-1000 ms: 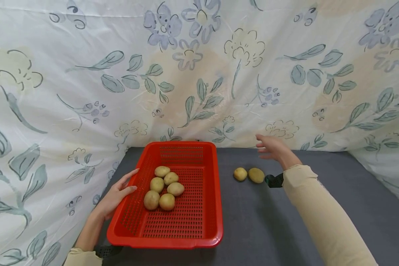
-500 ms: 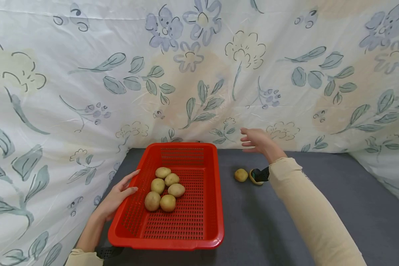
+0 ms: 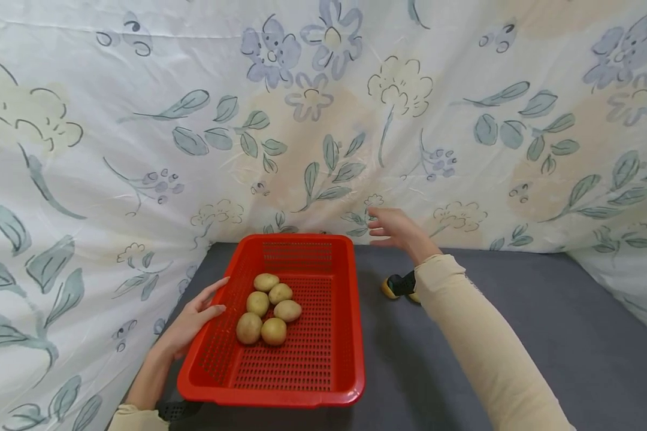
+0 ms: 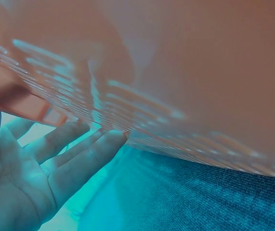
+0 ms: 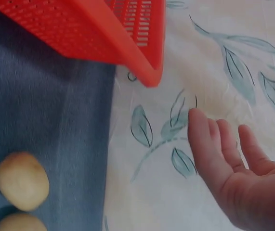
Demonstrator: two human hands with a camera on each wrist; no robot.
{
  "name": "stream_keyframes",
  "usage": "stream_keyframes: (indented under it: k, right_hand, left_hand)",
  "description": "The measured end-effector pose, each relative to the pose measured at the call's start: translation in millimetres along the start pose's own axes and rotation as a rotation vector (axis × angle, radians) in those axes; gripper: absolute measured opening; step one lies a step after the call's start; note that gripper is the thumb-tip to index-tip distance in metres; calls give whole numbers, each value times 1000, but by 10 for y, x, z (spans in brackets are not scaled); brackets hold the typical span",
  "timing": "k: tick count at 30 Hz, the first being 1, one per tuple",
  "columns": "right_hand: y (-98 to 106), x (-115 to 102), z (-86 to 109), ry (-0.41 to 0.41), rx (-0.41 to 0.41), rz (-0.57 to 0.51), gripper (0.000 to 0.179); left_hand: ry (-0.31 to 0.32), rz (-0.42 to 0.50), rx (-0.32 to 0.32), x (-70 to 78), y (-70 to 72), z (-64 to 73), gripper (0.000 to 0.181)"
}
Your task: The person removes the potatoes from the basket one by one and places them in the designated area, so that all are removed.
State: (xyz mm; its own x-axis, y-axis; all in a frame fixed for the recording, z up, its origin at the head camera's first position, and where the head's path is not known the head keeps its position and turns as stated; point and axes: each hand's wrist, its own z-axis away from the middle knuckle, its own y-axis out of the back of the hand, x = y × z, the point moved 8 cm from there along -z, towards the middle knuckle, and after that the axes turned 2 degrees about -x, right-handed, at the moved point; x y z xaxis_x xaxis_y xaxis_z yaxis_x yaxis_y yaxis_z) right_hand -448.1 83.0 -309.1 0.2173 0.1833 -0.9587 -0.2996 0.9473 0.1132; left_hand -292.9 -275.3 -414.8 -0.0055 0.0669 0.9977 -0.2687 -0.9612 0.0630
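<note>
Several potatoes (image 3: 257,304) lie grouped in the left half of a red perforated plastic basket (image 3: 353,335). My left hand (image 3: 186,326) rests against the basket's left side, fingertips and thumb at the rim; the left wrist view shows its fingers (image 4: 86,156) nearly straight along the slotted outer wall. My right hand (image 3: 396,228) is raised beyond the basket's far right corner, fingers loosely extended and holding nothing. Below its wrist, two potatoes (image 5: 22,181) lie on the dark tabletop, partly hidden by the black wrist camera in the head view.
The dark grey cloth-covered table (image 3: 496,323) extends to the right of the basket. A floral curtain (image 3: 323,120) hangs along the back and both sides, close behind my right hand.
My right hand has moved left toward the basket, its wrist camera now covering part of the two loose potatoes. The left hand and basket stay put; the head view shifts slightly.
</note>
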Motion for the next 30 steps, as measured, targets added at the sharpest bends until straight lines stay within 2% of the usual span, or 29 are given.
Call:
stream_keyframes:
  k: [13,24,30]
  right_hand:
    - [-305,45,-162,57,-54,-91,57]
    - [-525,21,-178,66,-105,-104,55]
    - [-610,87,-208,30,-134,-110,57]
  left_hand:
    - [2,9,-11,-15,1,-14,62]
    - [0,-10,-21,32,46,0,62]
    - [3,-15,-50,12,26,-8,61]
